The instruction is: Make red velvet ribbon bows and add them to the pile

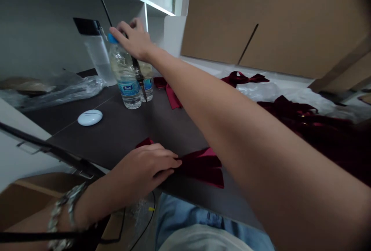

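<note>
My left hand (156, 163) is low over the dark table, its fingers closed on the middle of a dark red velvet bow (201, 168); the bow's tails fan out to the right. My right hand (131, 38) is stretched out to the bottles, fingers curled round the upper part of a dark, slim tool (139, 74) with a pointed tip. The tool slants down in front of two water bottles with blue labels (129, 90). The palm hides part of its grip. One bottle's blue cap (112, 38) is beside my thumb.
A clear flask with a black lid (100, 55) stands behind the bottles. A white oval object (90, 117) lies in front of them. More red ribbon (173, 97) lies behind my right forearm, and a pile of red velvet bows (301, 127) is at the right. Cardboard (232, 19) rises behind.
</note>
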The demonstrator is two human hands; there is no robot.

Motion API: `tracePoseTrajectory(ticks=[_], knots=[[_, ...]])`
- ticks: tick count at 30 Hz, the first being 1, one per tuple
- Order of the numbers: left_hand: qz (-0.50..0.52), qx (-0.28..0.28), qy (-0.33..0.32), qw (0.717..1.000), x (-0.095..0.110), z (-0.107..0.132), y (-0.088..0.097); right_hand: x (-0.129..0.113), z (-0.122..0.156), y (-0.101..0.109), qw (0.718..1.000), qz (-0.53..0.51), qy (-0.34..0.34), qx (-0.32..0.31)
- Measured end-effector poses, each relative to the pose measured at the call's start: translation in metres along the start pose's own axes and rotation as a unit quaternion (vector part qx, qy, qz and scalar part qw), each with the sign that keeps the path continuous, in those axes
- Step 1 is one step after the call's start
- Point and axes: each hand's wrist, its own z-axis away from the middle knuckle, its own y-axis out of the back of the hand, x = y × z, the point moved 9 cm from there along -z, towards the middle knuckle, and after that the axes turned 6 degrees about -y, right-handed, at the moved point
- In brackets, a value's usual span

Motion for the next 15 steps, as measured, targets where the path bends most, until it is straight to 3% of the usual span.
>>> tracePoseTrajectory(ticks=[3, 5, 6, 7, 8, 10, 11, 13, 15], knots=[[-0.121, 0.000, -0.066, 0.990, 0.010, 0.008, -0.008, -0.008, 0.025, 0.040, 0.985, -0.027, 0.008, 0.169], [-0.169, 0.018, -0.098, 0.981, 0.015, 0.010, -0.010, -0.021, 0.051, 0.058, 0.975, -0.021, 0.056, 0.213], [-0.184, 0.028, -0.109, 0.977, 0.018, 0.010, -0.011, -0.026, 0.067, 0.061, 0.977, -0.016, 0.079, 0.200], [-0.195, 0.039, -0.115, 0.973, 0.020, 0.010, -0.011, -0.030, 0.085, 0.058, 0.983, -0.006, 0.104, 0.153], [-0.203, 0.049, -0.116, 0.971, 0.021, 0.010, -0.010, -0.035, 0.108, 0.048, 0.989, 0.005, 0.135, 0.066], [-0.217, 0.063, -0.112, 0.968, 0.023, 0.009, -0.009, -0.023, 0.171, 0.022, 0.985, 0.033, 0.110, -0.132], [-0.227, 0.069, -0.114, 0.965, 0.024, 0.008, -0.009, -0.016, 0.211, 0.015, 0.976, 0.009, 0.088, -0.199], [-0.244, 0.086, -0.133, 0.957, 0.030, 0.007, -0.009, 0.000, 0.289, 0.013, 0.970, -0.022, 0.009, -0.244], [-0.232, 0.087, -0.169, 0.954, 0.038, 0.002, -0.014, 0.009, 0.357, 0.023, 0.977, 0.022, -0.041, -0.207]])
